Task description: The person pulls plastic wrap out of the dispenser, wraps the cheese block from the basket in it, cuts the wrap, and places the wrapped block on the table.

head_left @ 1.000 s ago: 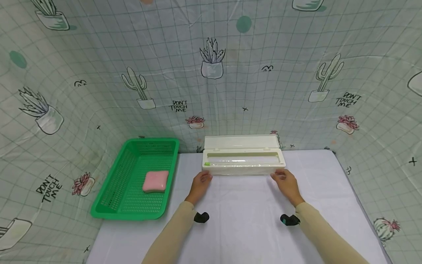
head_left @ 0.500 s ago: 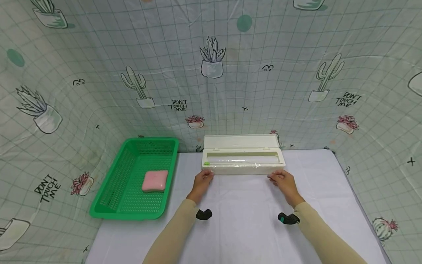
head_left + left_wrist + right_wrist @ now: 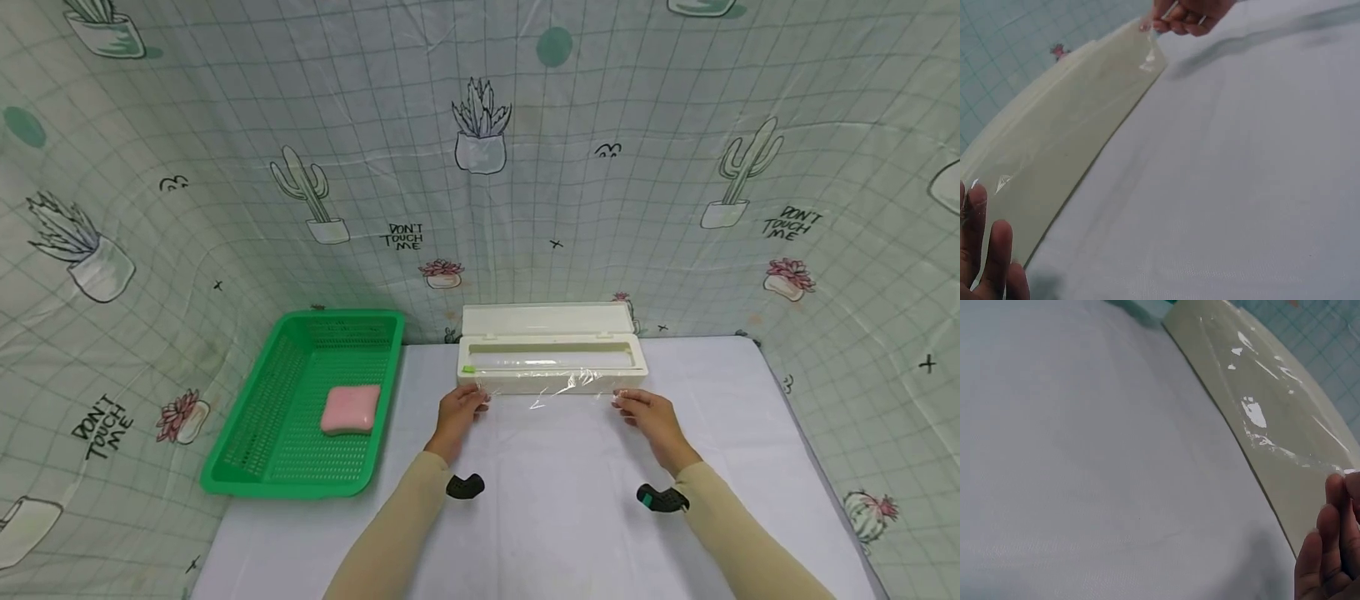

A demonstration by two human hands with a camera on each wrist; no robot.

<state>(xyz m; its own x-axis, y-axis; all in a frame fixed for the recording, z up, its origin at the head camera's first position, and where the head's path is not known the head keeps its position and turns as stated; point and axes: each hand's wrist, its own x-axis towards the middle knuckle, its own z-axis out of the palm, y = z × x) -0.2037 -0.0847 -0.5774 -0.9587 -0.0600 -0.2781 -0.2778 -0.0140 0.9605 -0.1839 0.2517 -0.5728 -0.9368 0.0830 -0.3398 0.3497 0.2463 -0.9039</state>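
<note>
A white cling film dispenser box (image 3: 480,383) stands at the back of the table, its lid (image 3: 547,318) tipped back. The film roll (image 3: 551,360) lies inside the slot, and a small green slider (image 3: 468,368) sits at its left end. Clear cling film (image 3: 570,382) hangs over the box's front, glinting. At the left end my left hand (image 3: 457,417) pinches one corner of the film. My right hand (image 3: 651,419) pinches the other corner near the right end. In the right wrist view the film's edge (image 3: 1266,444) sags between the hands.
To the left stands a green perforated basket (image 3: 300,487) with a pink block (image 3: 351,409), sponge- or soap-like, inside. A patterned curtain (image 3: 555,167) rises behind the white-covered table (image 3: 562,517). Black straps (image 3: 465,487) show at both wrists.
Both hands have drawn the film's edge slightly toward the person, so a short glinting sheet now shows in front of the box. The box and basket stay put; the view tilts slightly.
</note>
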